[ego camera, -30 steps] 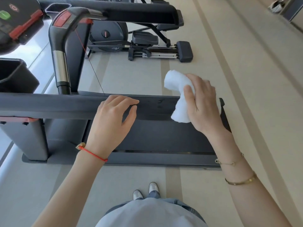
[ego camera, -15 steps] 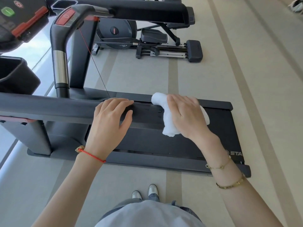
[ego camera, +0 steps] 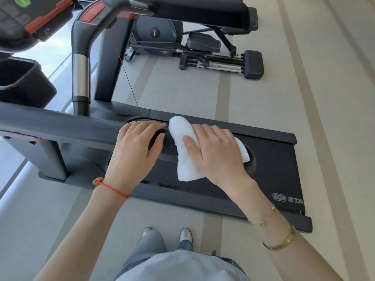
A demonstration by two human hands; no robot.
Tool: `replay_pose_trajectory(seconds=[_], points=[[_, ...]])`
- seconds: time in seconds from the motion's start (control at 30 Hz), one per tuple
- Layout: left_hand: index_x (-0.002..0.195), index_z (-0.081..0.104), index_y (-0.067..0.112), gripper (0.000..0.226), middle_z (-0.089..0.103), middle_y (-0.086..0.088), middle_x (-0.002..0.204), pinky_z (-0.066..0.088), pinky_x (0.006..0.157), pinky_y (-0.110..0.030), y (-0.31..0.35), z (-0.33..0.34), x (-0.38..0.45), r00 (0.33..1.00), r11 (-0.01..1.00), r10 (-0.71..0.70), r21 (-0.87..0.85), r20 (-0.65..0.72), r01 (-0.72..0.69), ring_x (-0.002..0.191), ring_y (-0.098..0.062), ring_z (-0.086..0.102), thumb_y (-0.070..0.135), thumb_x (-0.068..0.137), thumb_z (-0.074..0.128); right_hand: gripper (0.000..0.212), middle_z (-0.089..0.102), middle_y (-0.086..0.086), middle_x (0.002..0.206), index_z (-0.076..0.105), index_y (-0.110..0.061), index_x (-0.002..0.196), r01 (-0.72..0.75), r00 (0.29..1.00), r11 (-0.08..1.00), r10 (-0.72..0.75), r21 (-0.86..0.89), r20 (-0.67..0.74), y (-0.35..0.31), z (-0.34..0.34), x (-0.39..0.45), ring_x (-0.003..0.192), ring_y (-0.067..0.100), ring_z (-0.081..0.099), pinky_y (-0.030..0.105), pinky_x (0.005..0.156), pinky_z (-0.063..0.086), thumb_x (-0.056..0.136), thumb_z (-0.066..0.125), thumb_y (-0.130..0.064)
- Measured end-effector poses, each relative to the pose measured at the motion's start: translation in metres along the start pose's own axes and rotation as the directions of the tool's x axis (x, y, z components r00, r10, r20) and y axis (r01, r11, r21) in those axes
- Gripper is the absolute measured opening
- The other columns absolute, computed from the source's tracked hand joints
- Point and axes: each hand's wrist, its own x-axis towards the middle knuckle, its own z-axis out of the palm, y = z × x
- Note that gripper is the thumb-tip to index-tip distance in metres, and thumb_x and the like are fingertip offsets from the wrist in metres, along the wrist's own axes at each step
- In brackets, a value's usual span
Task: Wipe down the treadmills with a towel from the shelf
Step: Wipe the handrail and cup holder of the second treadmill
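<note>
The treadmill (ego camera: 269, 167) runs out of frame at the left, and its deck logo is cut off by the right forearm (only "STA" is legible). The console (ego camera: 24, 19) is cropped at the top-left corner. The right end of the near handrail (ego camera: 60, 128) is covered by the towel (ego camera: 184, 151) and both hands. The right hand (ego camera: 215, 153) presses the white towel onto this rail, fingers extended over the cloth; whether the thumb curls beneath is not visible. The towel drapes over the rail, protruding beyond the fingertips and hanging below the palm. The left hand (ego camera: 136, 151) rests flat on the rail just beside the towel, fingers straight. An elliptical trainer (ego camera: 192, 47) stands beyond, well apart.
</note>
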Motion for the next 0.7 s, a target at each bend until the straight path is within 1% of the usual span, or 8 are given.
replay_pose_trajectory(seconds=[0.1,0.17,0.23,0.33,0.43,0.53,0.6,0.7], points=[[0.123,0.065,0.014,0.027,0.067,0.001,0.121,0.037,0.11,-0.041,-0.008,-0.008,0.002,1.0,1.0,0.005,-0.018,-0.012,-0.005,0.118,-0.024,0.058,0.019,0.1,0.053,0.046,0.055,-0.004,0.071,0.05,-0.018,0.082,-0.089,0.994,0.996,0.091,0.032,-0.063,0.018,-0.001,-0.005,0.067,0.021,0.044,0.036,0.072,0.039,0.099,0.019,-0.047],[0.124,0.064,0.014,0.027,0.066,0.0,0.122,0.036,0.112,-0.04,-0.019,-0.017,0.001,1.0,1.0,-0.004,-0.015,-0.028,0.003,0.119,-0.024,0.057,0.02,0.1,0.053,0.044,0.05,-0.003,0.064,0.044,-0.018,0.074,-0.14,0.987,0.99,0.14,0.014,-0.078,0.013,0.0,-0.002,0.062,0.022,0.042,0.038,0.069,0.04,0.099,0.02,-0.045],[0.125,0.064,0.014,0.027,0.066,-0.001,0.122,0.034,0.112,-0.039,-0.034,-0.029,0.001,0.998,1.0,-0.019,-0.012,-0.058,0.018,0.119,-0.024,0.057,0.019,0.1,0.054,0.046,0.054,-0.001,0.066,0.048,-0.017,0.075,-0.151,0.986,0.988,0.15,-0.016,-0.069,-0.006,0.003,0.006,0.063,0.025,0.049,0.039,0.069,0.039,0.098,0.022,-0.047],[0.124,0.065,0.011,0.027,0.067,-0.004,0.122,0.036,0.111,-0.045,-0.064,-0.046,0.0,0.996,0.999,-0.032,0.012,-0.08,0.033,0.119,-0.026,0.058,0.016,0.099,0.055,0.053,0.063,0.0,0.075,0.058,-0.016,0.085,-0.091,0.995,0.996,0.09,-0.019,-0.048,-0.048,0.014,0.025,0.069,0.024,0.055,0.037,0.07,0.038,0.096,0.022,-0.054],[0.123,0.065,0.009,0.028,0.068,-0.008,0.121,0.04,0.106,-0.054,-0.102,-0.061,0.003,0.996,0.998,-0.053,0.033,-0.069,0.055,0.118,-0.03,0.059,0.016,0.099,0.053,0.06,0.063,-0.001,0.077,0.058,-0.018,0.088,-0.048,0.999,0.999,0.048,-0.013,0.0,-0.095,0.027,0.051,0.07,0.024,0.055,0.037,0.069,0.038,0.091,0.02,-0.065],[0.123,0.066,0.009,0.028,0.068,-0.009,0.12,0.043,0.103,-0.054,-0.138,-0.071,0.007,0.996,0.997,-0.07,0.04,-0.061,0.073,0.114,-0.031,0.06,0.018,0.1,0.052,0.068,0.06,-0.003,0.073,0.057,-0.02,0.086,-0.031,0.999,1.0,0.031,0.001,-0.012,-0.116,0.035,0.062,0.069,0.022,0.053,0.036,0.069,0.039,0.084,0.02,-0.077],[0.12,0.068,0.008,0.027,0.07,-0.01,0.114,0.046,0.098,-0.054,-0.159,-0.075,0.011,0.995,0.997,-0.066,0.031,-0.073,0.068,0.106,-0.032,0.062,0.017,0.1,0.053,0.066,0.058,-0.006,0.072,0.057,-0.022,0.085,-0.04,0.998,0.999,0.04,-0.001,-0.042,-0.114,0.036,0.06,0.068,0.02,0.052,0.034,0.07,0.038,0.085,0.021,-0.077],[0.113,0.07,0.007,0.022,0.071,-0.008,0.106,0.048,0.093,-0.054,-0.185,-0.079,0.016,0.996,0.999,-0.034,0.019,-0.077,0.035,0.097,-0.031,0.063,0.014,0.098,0.055,0.055,0.053,-0.008,0.067,0.052,-0.023,0.079,-0.129,0.989,0.992,0.129,0.013,-0.07,-0.112,0.035,0.057,0.066,0.02,0.05,0.034,0.07,0.035,0.09,0.023,-0.069]])
